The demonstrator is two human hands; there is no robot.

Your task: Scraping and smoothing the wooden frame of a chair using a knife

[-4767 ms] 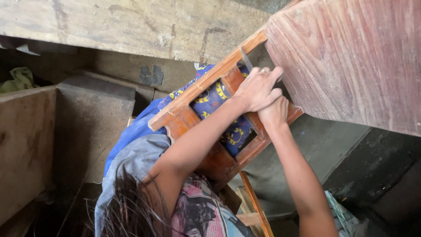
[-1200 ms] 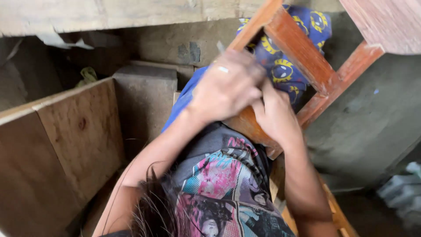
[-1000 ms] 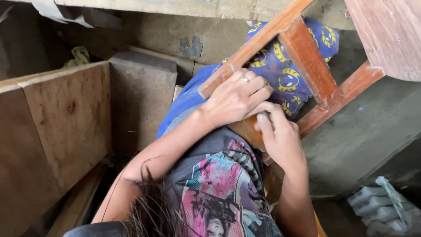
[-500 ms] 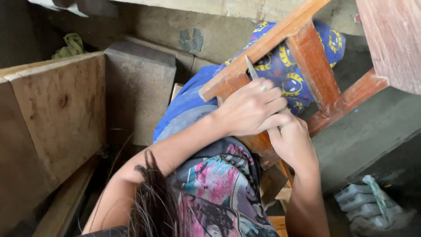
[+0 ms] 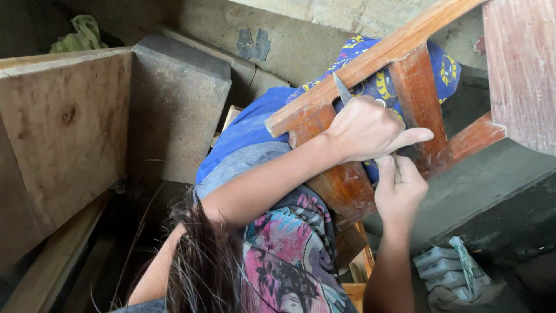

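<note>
Left hand (image 5: 368, 128) is closed on a thin metal blade (image 5: 341, 90) against the wooden frame (image 5: 370, 58); right hand (image 5: 399, 188) is clenched below (contents hidden). Blade is best kept flat, strokes short.

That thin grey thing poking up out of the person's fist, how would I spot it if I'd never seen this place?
Start at the reddish wooden frame slanting across the upper right, with blue and yellow patterned cloth behind it. The left hand is clenched against its rails, above the right hand. The metal blade sticks up from that fist across the pale top rail: narrow, grey and pointed, the only metal among wood and fabric.
</note>
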